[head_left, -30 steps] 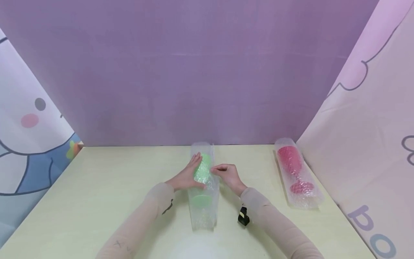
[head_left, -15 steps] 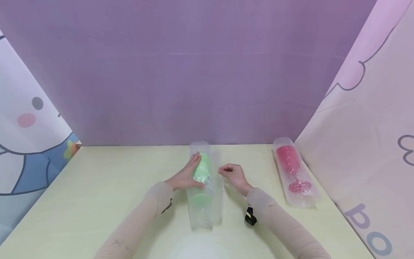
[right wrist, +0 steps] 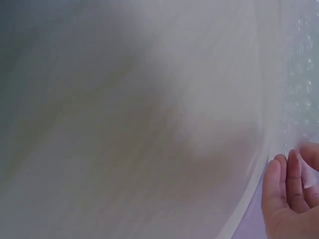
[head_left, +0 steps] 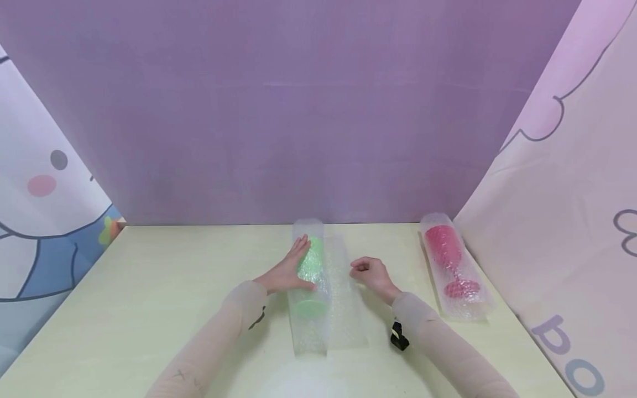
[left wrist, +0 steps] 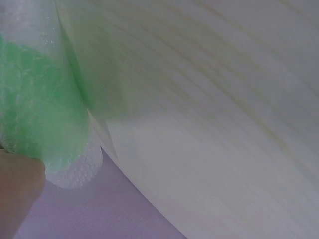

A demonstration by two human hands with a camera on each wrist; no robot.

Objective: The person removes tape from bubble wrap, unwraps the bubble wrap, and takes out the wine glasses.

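In the head view, the left hand (head_left: pixel 286 271) rests, thumb and fingers spread apart, on a light-green goblet-shaped object (head_left: pixel 312 260) rolled in clear bubble wrap near the middle of the worktop (head_left: pixel 199 309), just as a second ago. The right hand (head_left: pixel 374 276) has moved to the right: then it was at the roll's right side; now it is apart from the roll, fingers curled, pinching the edge of a loose bubble-wrap flap (head_left: pixel 344 318). That flap, folded in before, now spreads out beside the roll. The pink goblet-shaped object in bubble wrap (head_left: pixel 445 249) stays at the far right.

In the left wrist view, one fingertip meets the wrap over the green shape.

In the right wrist view, thumb and fingertips come close together at the bubble wrap.
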